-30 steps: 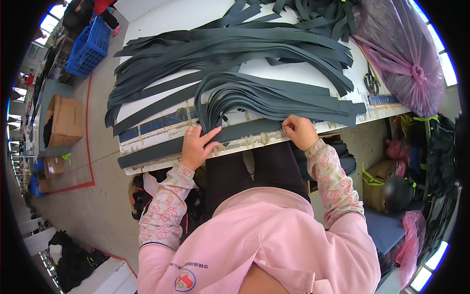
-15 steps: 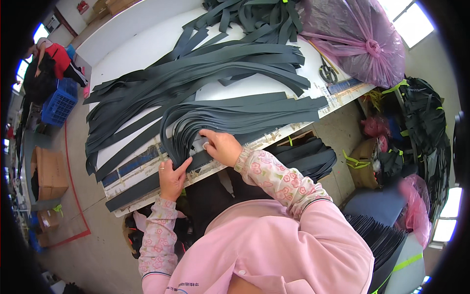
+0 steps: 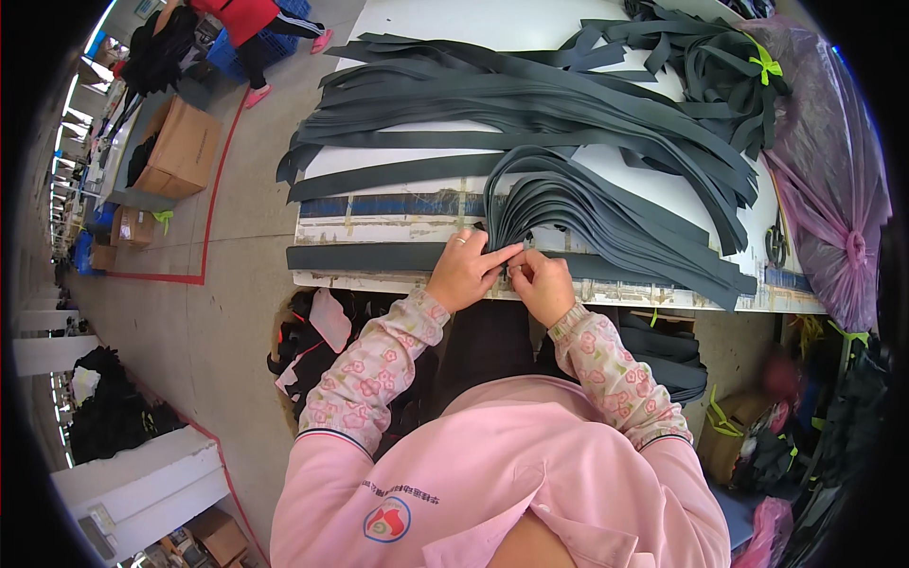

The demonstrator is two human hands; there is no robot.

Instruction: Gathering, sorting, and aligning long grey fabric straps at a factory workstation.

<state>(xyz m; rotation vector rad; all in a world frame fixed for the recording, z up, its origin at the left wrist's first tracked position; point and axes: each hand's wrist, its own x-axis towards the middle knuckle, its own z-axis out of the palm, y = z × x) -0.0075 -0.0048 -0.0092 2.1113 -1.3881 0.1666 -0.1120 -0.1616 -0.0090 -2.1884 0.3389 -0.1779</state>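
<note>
A bundle of long dark grey fabric strips lies on the white table, curved into an arch at its left end. My left hand grips the bent-down ends of this bundle, its index finger stretched toward the right. Close beside it, my right hand is curled in a pinch against the same ends; its fingertips hide whatever is between them. Under both hands, a single flat dark strip runs along the table's near edge.
More grey strips are spread behind the bundle, with a tangled heap at the far right. Black-handled scissors lie by a pink plastic bag. Cardboard boxes and a person in red are at the left.
My view has turned, so the table sits further right and straighter. My right hand has come from inside the arch down to the strip ends beside my left hand, its pointing finger now curled.
</note>
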